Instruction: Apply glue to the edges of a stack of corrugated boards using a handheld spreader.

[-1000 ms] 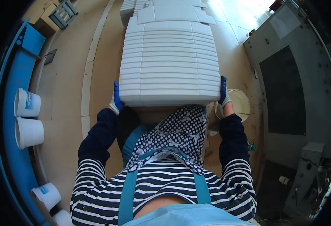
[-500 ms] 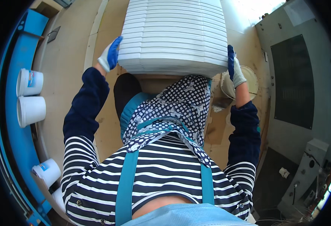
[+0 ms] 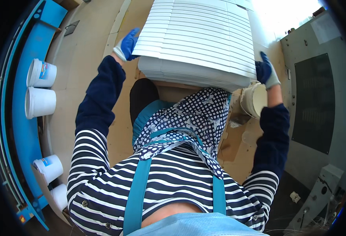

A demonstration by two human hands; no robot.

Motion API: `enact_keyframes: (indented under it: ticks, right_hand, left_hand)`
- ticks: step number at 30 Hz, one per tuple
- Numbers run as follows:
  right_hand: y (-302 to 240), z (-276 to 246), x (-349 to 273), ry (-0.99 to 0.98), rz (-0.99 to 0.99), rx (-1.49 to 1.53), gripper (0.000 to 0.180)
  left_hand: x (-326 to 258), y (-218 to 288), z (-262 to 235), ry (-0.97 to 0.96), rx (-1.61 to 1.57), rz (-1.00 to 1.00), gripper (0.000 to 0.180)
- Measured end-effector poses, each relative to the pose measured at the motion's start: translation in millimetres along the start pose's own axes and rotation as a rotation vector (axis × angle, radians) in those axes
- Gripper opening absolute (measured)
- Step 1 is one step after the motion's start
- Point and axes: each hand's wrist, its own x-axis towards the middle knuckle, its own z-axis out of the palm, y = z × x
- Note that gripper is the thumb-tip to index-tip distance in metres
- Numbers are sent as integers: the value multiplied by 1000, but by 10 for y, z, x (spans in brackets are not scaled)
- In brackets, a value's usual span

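Observation:
A tall stack of white sheets [image 3: 200,39], perhaps folded card, stands in front of my body, its layered edges facing me. Its upper part sits slightly askew over the greyer lower layers and juts out at the near left corner. My left hand [image 3: 127,45], in a white and blue glove, grips that corner with the thumb pointing up. At the opposite side, my gloved right hand [image 3: 268,72] presses against the edge of the upper sheets, thumb raised and fingers bent. The fingertips of both hands are partly hidden by the sheets.
White buckets [image 3: 41,103] stand along a blue machine frame [image 3: 27,129] on the left. An open pale bucket [image 3: 254,100] is on the floor below my right hand. A grey metal cabinet [image 3: 287,90] with a dark panel [image 3: 313,102] borders the right side.
The upper sheets have shifted out of line with the lower layers. My right hand has turned, its thumb now standing up. The whole view has swung, moving the scene rightward.

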Motion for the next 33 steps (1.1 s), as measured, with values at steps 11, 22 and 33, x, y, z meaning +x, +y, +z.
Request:
enact_keyframes:
  ticks: [11, 22, 33]
  right_hand:
    - [199, 18, 711, 1455, -935, -845, 35]
    - [147, 468, 715, 1384, -1282, -714, 36]
    - [236, 181, 820, 1179, -1212, -578, 33]
  left_hand:
    - [440, -62, 290, 717, 748, 661, 34]
    - [354, -145, 323, 699, 558, 755, 28]
    - [359, -469, 182, 792, 670, 842, 34]
